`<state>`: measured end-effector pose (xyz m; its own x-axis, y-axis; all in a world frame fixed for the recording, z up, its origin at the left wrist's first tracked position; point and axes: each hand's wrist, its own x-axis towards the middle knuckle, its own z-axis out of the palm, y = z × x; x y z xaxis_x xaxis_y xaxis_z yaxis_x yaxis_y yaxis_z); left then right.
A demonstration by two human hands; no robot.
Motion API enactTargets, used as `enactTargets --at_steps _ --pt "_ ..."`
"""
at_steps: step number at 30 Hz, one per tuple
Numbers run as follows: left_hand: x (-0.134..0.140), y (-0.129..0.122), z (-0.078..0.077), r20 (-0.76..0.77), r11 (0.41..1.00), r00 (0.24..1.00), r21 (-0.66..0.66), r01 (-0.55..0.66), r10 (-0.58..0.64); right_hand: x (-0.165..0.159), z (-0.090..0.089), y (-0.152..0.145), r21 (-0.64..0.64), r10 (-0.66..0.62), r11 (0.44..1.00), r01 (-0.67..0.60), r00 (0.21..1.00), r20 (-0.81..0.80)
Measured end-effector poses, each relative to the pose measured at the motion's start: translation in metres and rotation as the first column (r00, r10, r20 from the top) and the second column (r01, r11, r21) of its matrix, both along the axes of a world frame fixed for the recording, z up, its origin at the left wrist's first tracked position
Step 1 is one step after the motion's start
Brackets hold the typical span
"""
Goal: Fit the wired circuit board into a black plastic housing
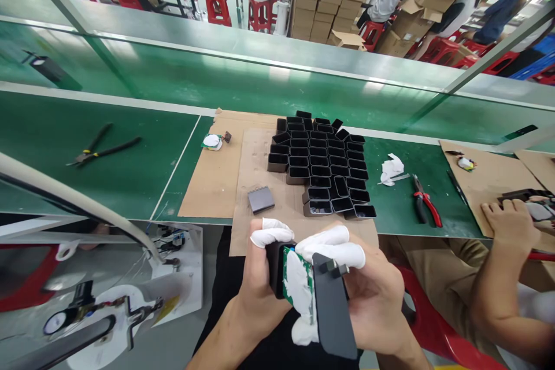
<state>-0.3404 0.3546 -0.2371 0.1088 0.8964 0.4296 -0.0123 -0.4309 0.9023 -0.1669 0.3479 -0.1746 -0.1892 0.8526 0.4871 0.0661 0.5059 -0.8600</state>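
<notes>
My left hand, with white finger cots on its fingertips, is closed around a black plastic case. My right hand, also with white finger cots, grips a black plug cover with metal prongs on its outer face. Between case and cover sits a green circuit board coated with white paste. One end of the board meets the case opening; how far it reaches inside is hidden. A blob of paste bulges at its lower end. Both hands are in front of the bench edge, above my lap.
Many open black cases stand on cardboard, beside a loose dark cover. Further left are a pasted board and cutters. Rightward lie white scraps, red-handled pliers and a co-worker's hand.
</notes>
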Motion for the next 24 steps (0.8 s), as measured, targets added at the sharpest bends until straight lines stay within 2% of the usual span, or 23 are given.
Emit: enactTargets --at_steps 6,11,18,24 --pt "0.0001 0.0010 -0.0033 -0.021 0.999 0.999 -0.020 -0.037 0.037 0.0002 0.0017 0.0010 -0.053 -0.049 0.998 0.047 0.998 -0.035" --pt "0.0013 -0.0004 0.0020 0.065 0.982 0.998 -0.191 0.011 0.001 0.0012 0.0018 0.0005 -0.140 -0.125 0.985 0.106 0.982 -0.140" --pt "0.0003 0.0004 0.0039 0.049 0.990 0.999 -0.137 0.022 -0.016 0.0050 0.0015 -0.0022 -0.165 -0.064 0.985 0.048 0.994 -0.089" --pt "-0.0001 -0.0020 -0.0014 0.014 0.988 1.000 -0.149 0.028 -0.027 0.0044 0.0014 0.0005 -0.123 -0.006 0.992 0.004 1.000 -0.017"
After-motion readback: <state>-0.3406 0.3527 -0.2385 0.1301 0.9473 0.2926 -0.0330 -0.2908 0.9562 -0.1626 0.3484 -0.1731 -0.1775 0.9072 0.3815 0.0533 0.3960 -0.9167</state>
